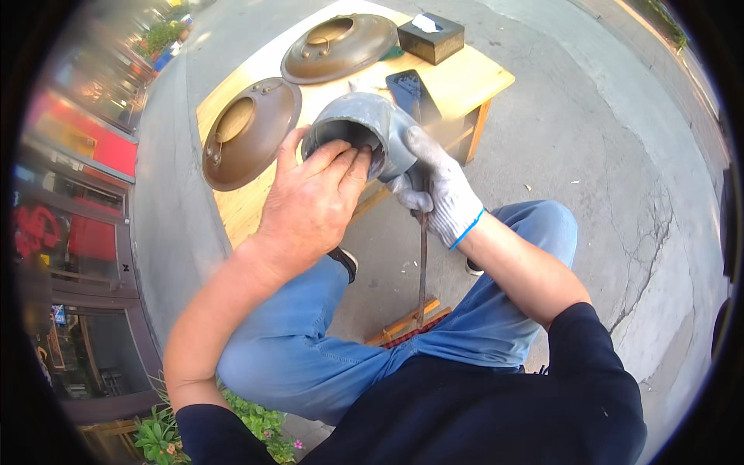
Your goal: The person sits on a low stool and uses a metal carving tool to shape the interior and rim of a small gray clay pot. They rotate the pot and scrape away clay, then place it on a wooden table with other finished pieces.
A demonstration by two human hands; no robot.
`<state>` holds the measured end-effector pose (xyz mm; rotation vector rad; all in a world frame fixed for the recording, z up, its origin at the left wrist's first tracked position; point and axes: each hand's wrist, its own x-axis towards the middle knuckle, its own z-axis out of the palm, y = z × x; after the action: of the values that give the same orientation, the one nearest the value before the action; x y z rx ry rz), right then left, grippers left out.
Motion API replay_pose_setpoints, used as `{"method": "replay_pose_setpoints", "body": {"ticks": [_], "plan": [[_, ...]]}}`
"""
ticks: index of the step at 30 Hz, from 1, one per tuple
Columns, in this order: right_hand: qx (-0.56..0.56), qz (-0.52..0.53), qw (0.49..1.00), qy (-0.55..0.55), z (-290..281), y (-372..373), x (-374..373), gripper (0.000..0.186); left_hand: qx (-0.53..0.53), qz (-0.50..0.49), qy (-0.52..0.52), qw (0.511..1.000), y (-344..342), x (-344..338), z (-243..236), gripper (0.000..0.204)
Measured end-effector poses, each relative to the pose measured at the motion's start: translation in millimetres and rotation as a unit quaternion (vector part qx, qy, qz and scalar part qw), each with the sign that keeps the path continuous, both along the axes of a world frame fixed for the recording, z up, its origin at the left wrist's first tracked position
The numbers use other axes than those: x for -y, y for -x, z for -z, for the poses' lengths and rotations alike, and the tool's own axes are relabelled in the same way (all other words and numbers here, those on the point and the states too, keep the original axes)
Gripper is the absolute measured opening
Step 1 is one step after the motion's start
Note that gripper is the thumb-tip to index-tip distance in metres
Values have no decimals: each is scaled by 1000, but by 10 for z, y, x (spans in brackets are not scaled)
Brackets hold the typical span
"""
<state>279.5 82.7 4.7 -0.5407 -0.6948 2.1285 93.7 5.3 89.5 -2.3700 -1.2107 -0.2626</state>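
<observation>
**Grey hollow piece held up between two hands, open end turned toward the bare one**

From my remote seat I see the grey hollow piece [395, 133] raised off the table [479, 76], in front of its near edge and above the gap between the knees. The gloved right hand [446, 182] is closed on its side, thumb laid over the top, seemingly to carry the weight and keep the mouth facing the other hand. The bare left hand [310, 201] has its fingers inside that mouth, thumb at the outer rim; probably bare skin suits feeling along the wall. I can't tell whether its fingers clamp the rim or only touch the inside.

A thin rod [423, 263] runs from below the glove down toward the wooden bars [403, 322] between the legs. The glove blocks my view of its top, so it may or may not bear on the piece.

On the table, the near brown cover [270, 133] and the far brown cover [353, 53] lie side by side, likely set apart to leave elbow room. The tissue box [443, 48] sits near the far edge, apparently out of the way.
</observation>
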Motion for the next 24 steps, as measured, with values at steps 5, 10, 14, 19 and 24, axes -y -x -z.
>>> {"method": "replay_pose_setpoints", "body": {"ticks": [5, 10, 14, 19, 24], "plan": [[-16, 22, 997, 75, -103, 101, 25, 43, 107, -9, 8, 994, -7, -124, 70, 32], [-1, 49, 993, 108, -120, 127, -23, 40, 100, 3, -54, 994, 18, -211, 26, 19], [-26, 64, 995, 68, -137, 125, -39, 42, 61, 33, -115, 991, 60, -190, -114, 13], [-66, 55, 995, 51, -275, 99, -17, 46, 42, 55, -160, 985, 76, -142, -284, 12], [-40, 77, 996, 17, -263, 82, -98, 52, -3, 40, -172, 984, 164, -127, -312, 14]]}}
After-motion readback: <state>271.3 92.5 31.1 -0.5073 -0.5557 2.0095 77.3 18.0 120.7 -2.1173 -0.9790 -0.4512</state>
